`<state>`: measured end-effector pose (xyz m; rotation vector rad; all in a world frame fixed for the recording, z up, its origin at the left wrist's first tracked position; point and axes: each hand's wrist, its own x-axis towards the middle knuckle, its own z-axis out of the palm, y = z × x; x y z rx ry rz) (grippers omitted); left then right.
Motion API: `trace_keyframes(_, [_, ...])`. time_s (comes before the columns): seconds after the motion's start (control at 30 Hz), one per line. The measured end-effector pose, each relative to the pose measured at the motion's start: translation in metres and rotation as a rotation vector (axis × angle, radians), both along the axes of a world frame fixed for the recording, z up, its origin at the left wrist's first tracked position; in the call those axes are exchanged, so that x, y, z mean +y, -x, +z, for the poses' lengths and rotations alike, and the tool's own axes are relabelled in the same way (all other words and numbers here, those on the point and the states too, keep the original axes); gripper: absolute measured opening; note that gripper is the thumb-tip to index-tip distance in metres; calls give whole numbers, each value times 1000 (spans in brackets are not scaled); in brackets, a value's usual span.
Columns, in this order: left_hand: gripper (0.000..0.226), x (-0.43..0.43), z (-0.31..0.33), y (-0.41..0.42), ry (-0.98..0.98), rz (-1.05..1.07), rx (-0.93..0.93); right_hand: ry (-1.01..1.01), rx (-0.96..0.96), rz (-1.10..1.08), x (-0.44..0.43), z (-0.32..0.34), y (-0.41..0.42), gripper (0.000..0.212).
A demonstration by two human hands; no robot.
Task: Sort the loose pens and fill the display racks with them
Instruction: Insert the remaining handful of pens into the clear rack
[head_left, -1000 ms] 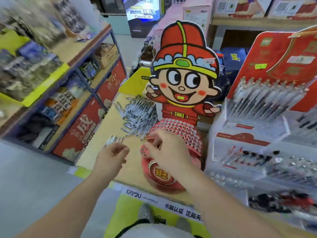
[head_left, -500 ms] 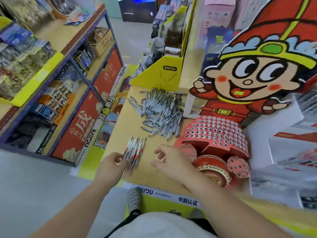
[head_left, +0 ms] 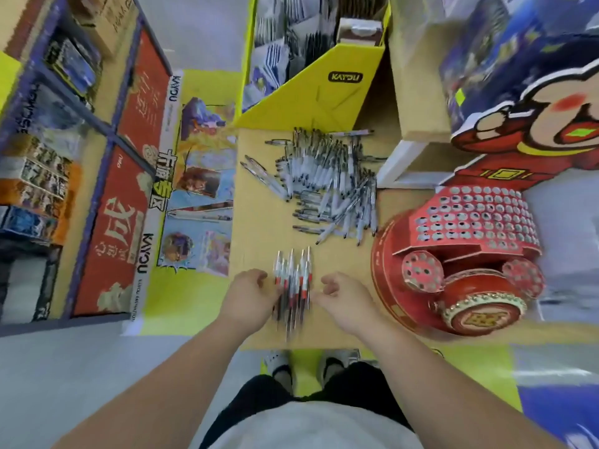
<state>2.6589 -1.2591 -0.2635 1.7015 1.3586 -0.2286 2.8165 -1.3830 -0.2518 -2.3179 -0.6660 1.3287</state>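
- Step in hand, as it appears: sorting. A bundle of pens with red bands has been gathered in the lower middle of the frame, its tips pointing toward the top.
- The left hand holds this bundle from its left side, fingers curled against the barrels.
- The right hand sits just beside the bundle on its right. Its fingers are loosely curled with nothing visible inside them; whether they touch the pens cannot be told.
- The loose pile lies on the table in the middle of the frame, well apart from the hands.
- The next move likely calls for squaring the bundle, then carrying it to the red rack at the right and seating pens in its holes.
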Motion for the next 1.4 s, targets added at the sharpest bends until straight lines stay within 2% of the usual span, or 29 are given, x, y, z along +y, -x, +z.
trace_keyframes(0.1, [22,2,-10,-9,-33,-7,-31,8,12,-74,7,-11,7,62])
trace_keyframes(0.17, [23,-1,-13,-13,-23,-1,-21,6,-8,-91,11,-15,11,62])
trace_keyframes(0.27, [23,-12,-15,-17,-5,25,-33,-18,-40,-102,15,-19,18,48])
trace_keyframes(0.53, [31,-22,-11,-23,55,248,-70,-65,-42,-164,17,-28,19,26])
trace_keyframes(0.73, [17,-20,-13,-29,29,173,-37,-119,15,-149,18,-36,24,10])
trace_keyframes(0.93, [11,-20,-12,-29,25,214,-63,-126,58,-228,15,-45,24,24])
trace_keyframes(1.13, [14,-14,-13,-32,177,394,-148,-176,142,-344,20,-45,29,11])
trace_keyframes(1.4, [11,-7,-11,-30,249,373,-182,-254,218,-378,21,-36,35,12])
